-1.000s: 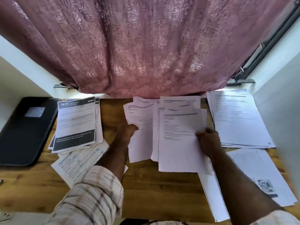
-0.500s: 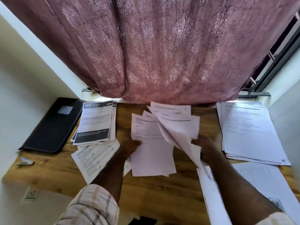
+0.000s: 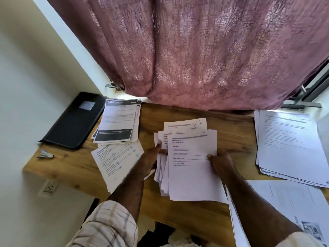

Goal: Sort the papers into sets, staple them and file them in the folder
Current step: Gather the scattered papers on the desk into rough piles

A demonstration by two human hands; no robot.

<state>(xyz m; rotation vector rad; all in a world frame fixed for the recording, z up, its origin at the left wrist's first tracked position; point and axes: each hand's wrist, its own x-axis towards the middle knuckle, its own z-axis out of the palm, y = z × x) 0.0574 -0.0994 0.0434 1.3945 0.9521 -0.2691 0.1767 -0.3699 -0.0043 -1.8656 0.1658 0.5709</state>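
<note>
A loose bundle of printed white papers (image 3: 192, 168) lies gathered at the middle of the wooden desk (image 3: 178, 114). My left hand (image 3: 151, 157) grips its left edge, thumb on top. My right hand (image 3: 219, 160) pinches the top sheet at its right edge. A black folder (image 3: 74, 120) lies shut at the far left of the desk. A small stapler (image 3: 45, 155) sits near the desk's left front corner. A set with a dark-banded cover (image 3: 118, 122) and a sheet with blue marks (image 3: 115, 157) lie between the folder and my left hand.
A thick stack of papers (image 3: 292, 148) covers the right side of the desk, with more sheets (image 3: 292, 204) at the near right. A mauve curtain (image 3: 195, 50) hangs over the desk's back edge. A wall socket (image 3: 49, 187) sits below the desk's left edge.
The fanned-out sheets have been drawn together into one bundle under both hands. The lifted, curling sheet in my right hand now lies flat on top. The view has swung left.
</note>
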